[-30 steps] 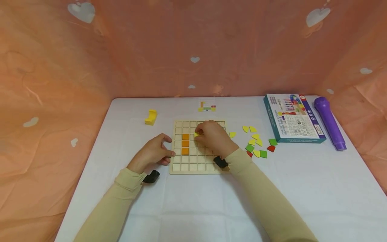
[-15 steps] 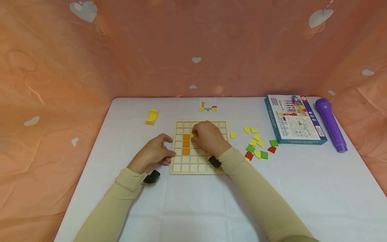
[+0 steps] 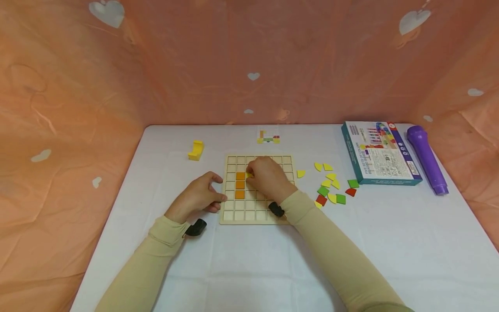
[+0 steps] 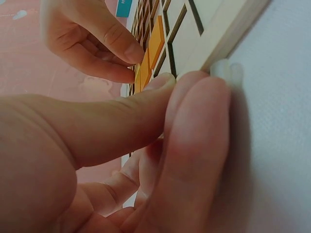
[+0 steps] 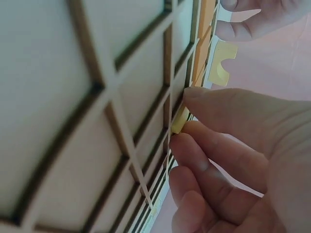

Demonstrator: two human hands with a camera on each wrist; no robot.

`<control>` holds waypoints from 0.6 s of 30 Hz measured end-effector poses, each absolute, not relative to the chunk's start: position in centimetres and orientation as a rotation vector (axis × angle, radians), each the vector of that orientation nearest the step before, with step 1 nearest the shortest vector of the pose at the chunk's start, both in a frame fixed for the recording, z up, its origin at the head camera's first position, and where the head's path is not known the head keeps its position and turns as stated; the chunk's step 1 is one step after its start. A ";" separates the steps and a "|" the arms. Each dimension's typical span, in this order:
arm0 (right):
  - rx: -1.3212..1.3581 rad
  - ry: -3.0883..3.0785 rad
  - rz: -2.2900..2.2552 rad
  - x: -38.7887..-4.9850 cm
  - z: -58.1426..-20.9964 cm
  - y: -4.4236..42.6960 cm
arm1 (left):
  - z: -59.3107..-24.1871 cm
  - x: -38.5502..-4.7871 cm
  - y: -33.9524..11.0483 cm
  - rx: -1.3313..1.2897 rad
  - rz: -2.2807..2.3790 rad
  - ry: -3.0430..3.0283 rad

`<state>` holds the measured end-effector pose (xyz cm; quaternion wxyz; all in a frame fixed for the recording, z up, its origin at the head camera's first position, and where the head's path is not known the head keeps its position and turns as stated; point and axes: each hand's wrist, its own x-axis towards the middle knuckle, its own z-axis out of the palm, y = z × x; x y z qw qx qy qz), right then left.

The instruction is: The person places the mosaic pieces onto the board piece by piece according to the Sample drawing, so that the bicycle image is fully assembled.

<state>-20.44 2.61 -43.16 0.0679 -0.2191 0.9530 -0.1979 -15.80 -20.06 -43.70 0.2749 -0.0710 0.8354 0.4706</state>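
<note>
The wooden grid board point(image 3: 255, 215) lies flat on the table, with a column of 3 orange square tiles point(image 3: 240, 184) in its cells. At its left edge, my left hand point(image 3: 196, 196) grips the rim with thumb and finger, seen close up in the left wrist view. Just right of the top orange tile, my right hand point(image 3: 269, 177) pinches a small yellow tile point(image 5: 180, 120) between thumb and index finger. That tile sits low at a grid cell; the fingers hide most of its outline.
Loose yellow quarter-circle point(image 3: 331, 177), green point(image 3: 341, 199) and red point(image 3: 321, 199) tiles lie right of the board. Behind it is a small pattern card point(image 3: 268, 137). A yellow block point(image 3: 196, 151) stands back left; a box point(image 3: 381, 154) and purple microphone-shaped object point(image 3: 427, 159) lie right.
My right hand has moved slightly left with the yellow tile, up to the orange column, then stayed nearly still. My left hand has kept its place at the board's edge.
</note>
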 end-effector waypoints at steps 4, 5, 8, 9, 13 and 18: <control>-0.653 2.869 -0.612 -20.3 -43.1 3.0 | -43.7 -15.8 -19.9 -0.195 1.266 2.252; -0.645 2.865 -0.626 -20.2 -43.1 3.3 | -43.7 -15.8 -19.9 -0.195 1.268 2.250; -0.616 2.858 -0.658 -19.9 -43.1 4.2 | -43.8 -15.7 -19.8 -0.196 1.271 2.241; -0.604 2.857 -0.667 -19.7 -43.1 4.7 | -43.8 -15.7 -19.7 -0.197 1.270 2.237; -0.572 2.889 -0.691 -19.2 -42.9 6.8 | -43.7 -15.5 -19.8 -0.197 1.276 2.233; -0.513 2.948 -0.723 -18.4 -42.4 10.3 | -43.7 -15.5 -20.0 -0.183 1.319 2.221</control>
